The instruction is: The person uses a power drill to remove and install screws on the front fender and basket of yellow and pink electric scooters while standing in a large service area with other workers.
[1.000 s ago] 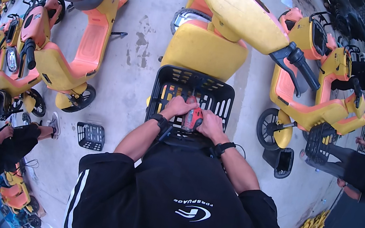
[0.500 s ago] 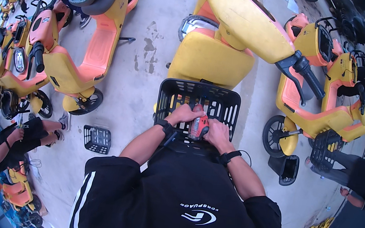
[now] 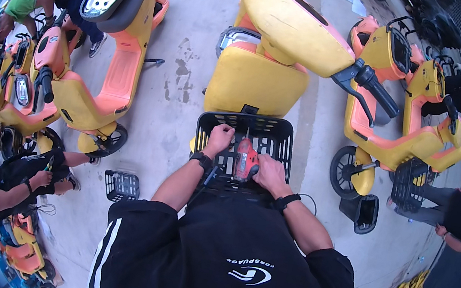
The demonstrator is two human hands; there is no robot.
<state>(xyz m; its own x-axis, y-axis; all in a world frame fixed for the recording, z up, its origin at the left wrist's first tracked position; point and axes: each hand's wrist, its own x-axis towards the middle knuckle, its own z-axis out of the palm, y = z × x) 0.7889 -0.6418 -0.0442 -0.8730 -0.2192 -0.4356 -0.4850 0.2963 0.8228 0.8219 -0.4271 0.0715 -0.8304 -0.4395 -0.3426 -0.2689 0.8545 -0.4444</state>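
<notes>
Two hands work inside a black basket on the yellow scooter; the right hand clenches a red power drill; the left hand grips the basket's mesh floor.

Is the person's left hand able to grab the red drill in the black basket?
Probably yes. The left hand is inside the black basket, right beside the red drill, with nothing between them. The right hand already grips the drill, so there is little room.
</notes>
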